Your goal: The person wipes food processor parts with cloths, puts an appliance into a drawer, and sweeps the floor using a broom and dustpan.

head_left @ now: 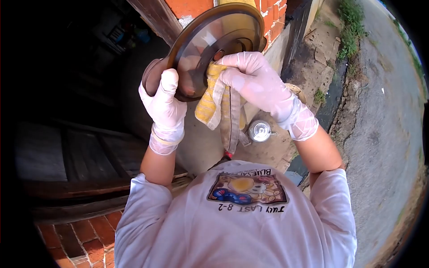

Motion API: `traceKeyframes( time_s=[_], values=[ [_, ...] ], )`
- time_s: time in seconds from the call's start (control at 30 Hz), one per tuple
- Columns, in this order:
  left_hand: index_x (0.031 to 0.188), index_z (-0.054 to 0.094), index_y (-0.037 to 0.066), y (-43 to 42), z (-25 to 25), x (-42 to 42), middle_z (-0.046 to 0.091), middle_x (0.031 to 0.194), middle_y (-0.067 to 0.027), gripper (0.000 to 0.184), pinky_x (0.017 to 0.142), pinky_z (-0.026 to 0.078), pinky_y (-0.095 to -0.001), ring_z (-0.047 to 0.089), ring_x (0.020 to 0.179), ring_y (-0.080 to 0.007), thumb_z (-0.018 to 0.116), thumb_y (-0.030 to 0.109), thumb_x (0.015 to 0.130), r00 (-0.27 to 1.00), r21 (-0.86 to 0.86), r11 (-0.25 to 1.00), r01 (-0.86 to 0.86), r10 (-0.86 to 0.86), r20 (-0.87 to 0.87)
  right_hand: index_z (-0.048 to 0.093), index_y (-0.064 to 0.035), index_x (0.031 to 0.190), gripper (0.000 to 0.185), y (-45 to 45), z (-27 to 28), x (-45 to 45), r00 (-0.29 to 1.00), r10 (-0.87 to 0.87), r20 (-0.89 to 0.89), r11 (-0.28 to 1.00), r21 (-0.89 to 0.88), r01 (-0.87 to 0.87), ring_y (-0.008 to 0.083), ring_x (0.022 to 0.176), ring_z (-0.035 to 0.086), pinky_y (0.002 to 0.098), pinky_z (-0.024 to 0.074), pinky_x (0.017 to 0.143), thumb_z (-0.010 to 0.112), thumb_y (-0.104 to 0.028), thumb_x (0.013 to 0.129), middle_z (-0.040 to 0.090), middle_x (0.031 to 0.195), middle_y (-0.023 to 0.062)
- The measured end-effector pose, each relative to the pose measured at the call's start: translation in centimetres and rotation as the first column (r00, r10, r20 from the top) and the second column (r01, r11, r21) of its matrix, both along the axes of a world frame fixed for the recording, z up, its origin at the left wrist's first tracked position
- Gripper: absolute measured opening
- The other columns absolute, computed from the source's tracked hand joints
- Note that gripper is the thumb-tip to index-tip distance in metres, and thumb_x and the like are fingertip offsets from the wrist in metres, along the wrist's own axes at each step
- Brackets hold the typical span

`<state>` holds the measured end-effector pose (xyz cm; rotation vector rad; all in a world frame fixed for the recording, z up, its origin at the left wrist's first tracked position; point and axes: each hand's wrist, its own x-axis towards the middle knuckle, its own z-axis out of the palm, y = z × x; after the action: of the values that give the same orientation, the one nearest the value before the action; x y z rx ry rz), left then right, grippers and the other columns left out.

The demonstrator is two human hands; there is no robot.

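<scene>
A round, brown, see-through lid or dish [196, 44] is held up tilted at the top centre. My left hand [164, 100], in a white glove, grips its lower left rim, with the thumb in front and the fingers hidden behind. My right hand [259, 85], gloved too, pinches a yellow and white cloth [210, 105] against the lower part of the brown piece. The cloth hangs down in folds from my right fingers. A brown, curved edge shows beside my left thumb.
Below the cloth, a shiny metal pot or cup [260, 131] stands on the ground. Orange brickwork [271, 22] rises at the top. A drainage channel and paved road [384, 134] run along the right. Dark wooden boards [89, 152] lie at the left.
</scene>
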<state>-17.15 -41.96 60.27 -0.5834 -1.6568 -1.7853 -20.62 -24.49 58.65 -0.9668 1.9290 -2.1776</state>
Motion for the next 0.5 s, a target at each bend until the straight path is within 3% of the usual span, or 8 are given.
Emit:
traceKeyframes(
  time_s=[0.07,0.1,0.2,0.23,0.3,0.4,0.43,0.5],
  values=[
    [0.098,0.060,-0.005,0.2,-0.1,-0.5,0.058,0.074,-0.0065,0.035,0.056,0.041,-0.0229,0.052,0.059,-0.0113,0.062,0.027,0.084,1.000,0.071,0.997,-0.005,0.007,-0.026,0.061,0.0041,0.084,0.016,0.1,0.3,0.3,0.990,0.070,0.125,0.990,-0.131,-0.053,0.0060,0.060,0.051,0.0227,0.0420,0.056,0.052,-0.009,0.081,0.061,0.069,0.0037],
    [0.102,0.058,-0.005,0.2,-0.3,-0.6,0.060,0.079,-0.0079,0.034,0.062,0.044,-0.0249,0.055,0.065,-0.0139,0.060,0.025,0.085,0.990,0.178,0.975,0.132,-0.139,0.026,0.061,0.0048,0.091,0.019,0.3,1.4,1.2,0.975,0.094,0.201,0.970,-0.239,-0.044,0.0065,0.065,0.054,0.0196,0.0429,0.059,0.054,-0.011,0.083,0.063,0.078,0.0015],
    [0.108,0.054,-0.005,-0.1,-1.4,-1.4,0.062,0.097,-0.0144,0.035,0.079,0.048,-0.0330,0.060,0.084,-0.0226,0.057,0.023,0.088,0.952,0.381,0.885,0.267,-0.304,0.039,0.061,0.0040,0.095,0.020,1.9,1.4,1.1,0.933,0.174,0.314,0.873,-0.489,0.002,0.0098,0.077,0.059,0.0238,0.0462,0.075,0.058,-0.008,0.080,0.065,0.086,0.0051],
    [0.110,0.053,-0.005,0.1,-0.6,-1.5,0.060,0.104,-0.0156,0.036,0.085,0.045,-0.0359,0.058,0.091,-0.0251,0.056,0.023,0.088,0.939,0.473,0.832,0.291,-0.344,0.026,0.059,0.0055,0.099,0.025,2.3,1.6,1.4,0.902,0.123,0.415,0.811,-0.566,0.149,0.0132,0.079,0.060,0.0280,0.0465,0.080,0.058,-0.009,0.079,0.064,0.089,0.0076],
    [0.116,0.050,-0.003,-0.5,0.5,-1.5,0.054,0.118,-0.0162,0.038,0.096,0.038,-0.0416,0.052,0.105,-0.0289,0.053,0.025,0.090,0.916,0.609,0.727,0.317,-0.402,0.004,0.053,0.0070,0.110,0.036,5.3,0.2,0.3,0.933,0.156,0.323,0.731,-0.673,0.111,0.0199,0.091,0.060,0.0323,0.0461,0.085,0.056,-0.007,0.076,0.062,0.098,0.0119],
    [0.118,0.049,-0.002,-2.2,0.2,-1.8,0.053,0.119,-0.0150,0.040,0.098,0.035,-0.0423,0.049,0.108,-0.0293,0.052,0.027,0.090,0.824,0.570,0.647,0.507,-0.558,-0.100,0.053,0.0040,0.108,0.033,8.5,-0.3,0.9,0.932,0.210,0.295,0.610,-0.784,0.111,0.0278,0.099,0.057,0.0409,0.0454,0.090,0.049,-0.017,0.083,0.059,0.107,0.0169],
    [0.118,0.048,-0.001,-1.3,0.9,-1.4,0.052,0.119,-0.0145,0.042,0.099,0.034,-0.0424,0.048,0.109,-0.0291,0.052,0.030,0.090,0.919,0.630,0.727,0.274,-0.391,0.052,0.053,0.0020,0.109,0.033,8.8,0.1,1.5,0.884,0.362,0.296,0.538,-0.841,0.062,0.0275,0.099,0.057,0.0411,0.0454,0.090,0.049,-0.018,0.084,0.059,0.108,0.0156],
    [0.118,0.049,0.000,-1.2,0.5,-1.5,0.053,0.120,-0.0135,0.040,0.099,0.035,-0.0414,0.049,0.109,-0.0284,0.053,0.028,0.089,0.921,0.668,0.695,0.266,-0.388,0.038,0.055,-0.0025,0.111,0.032,8.7,0.3,2.5,0.832,0.448,0.328,0.468,-0.879,0.094,0.0259,0.101,0.057,0.0415,0.0447,0.092,0.048,-0.021,0.085,0.060,0.110,0.0121]
  ],
)
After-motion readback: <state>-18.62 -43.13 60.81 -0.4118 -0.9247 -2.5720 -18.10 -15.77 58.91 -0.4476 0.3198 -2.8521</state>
